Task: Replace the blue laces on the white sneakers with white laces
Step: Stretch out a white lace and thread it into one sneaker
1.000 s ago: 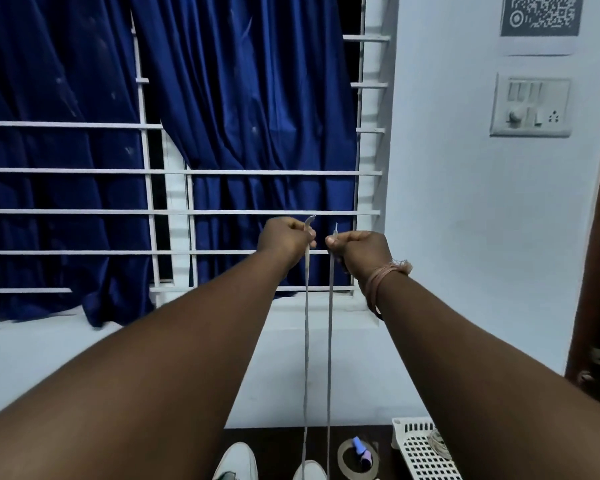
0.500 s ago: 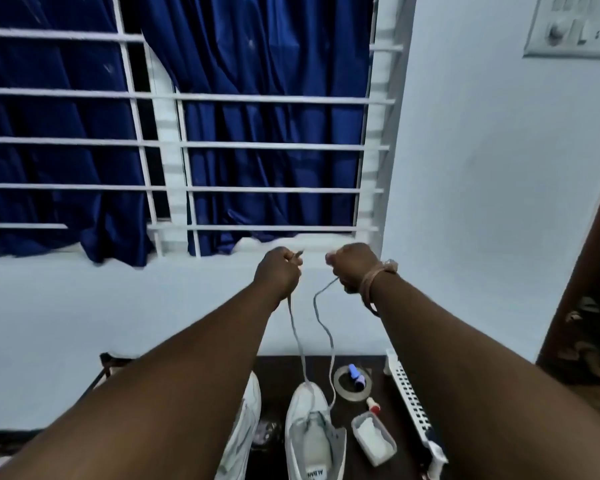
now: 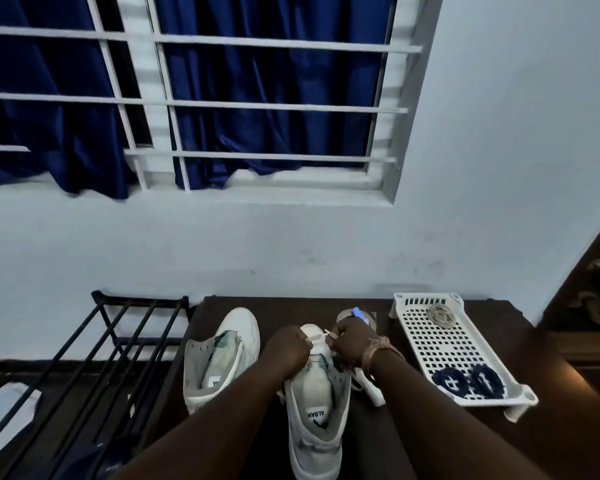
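Two white sneakers stand on a dark table [image 3: 520, 344]. The right sneaker [image 3: 317, 420] lies between my forearms, toe pointing away. My left hand [image 3: 286, 351] and my right hand [image 3: 352, 344] are low over its toe end, each pinching an end of the white lace [image 3: 321, 336]. The left sneaker [image 3: 222, 351] stands beside it with no lace showing. Two coiled blue laces [image 3: 468, 381] lie in the near end of a white perforated tray [image 3: 440, 344], and a coiled pale lace [image 3: 440, 315] lies at its far end.
A roll of tape with a small blue object [image 3: 357, 311] lies behind my right hand. A small white box [image 3: 371, 389] sits right of the right sneaker. A black metal rack [image 3: 111, 344] stands left of the table. A wall and barred window rise behind.
My hands came down from window height to the right sneaker's toe, still holding the lace ends. The lace went from taut to slack. The view tilted down onto the table.
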